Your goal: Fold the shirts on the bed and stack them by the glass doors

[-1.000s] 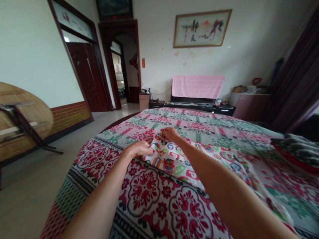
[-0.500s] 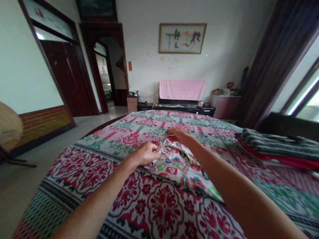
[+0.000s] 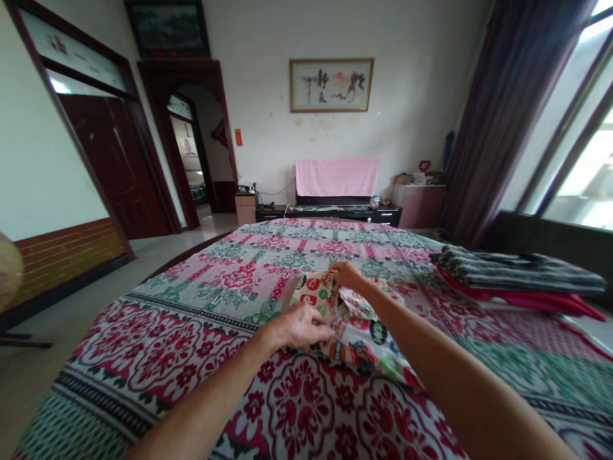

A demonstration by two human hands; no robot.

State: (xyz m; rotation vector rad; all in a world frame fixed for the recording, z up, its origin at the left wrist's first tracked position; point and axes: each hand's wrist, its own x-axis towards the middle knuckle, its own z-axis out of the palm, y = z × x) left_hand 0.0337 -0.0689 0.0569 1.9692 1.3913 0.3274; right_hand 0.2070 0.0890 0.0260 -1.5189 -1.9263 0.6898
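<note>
A white garment with colourful cartoon prints point(image 3: 366, 332) lies partly folded on the patterned bedspread point(image 3: 306, 409), in front of me. My right hand point(image 3: 345, 275) pinches the garment's far edge, fingers closed on the cloth. Nearer to me, my left hand point(image 3: 306, 324) rests on the garment's left part, its fingers apart and pointing right. Some of the cloth under my left palm is hidden.
A stack of folded clothes point(image 3: 512, 275), striped grey and red, sits on the bed's right side. Beyond the bed stand a low black cabinet point(image 3: 390, 216) and a screen covered by a pink cloth point(image 3: 336, 177).
The garment's left part has been laid over flatter. My left hand has moved nearer to me and slightly right, its fingers now apart off the edge. The whole view has shifted a little.
</note>
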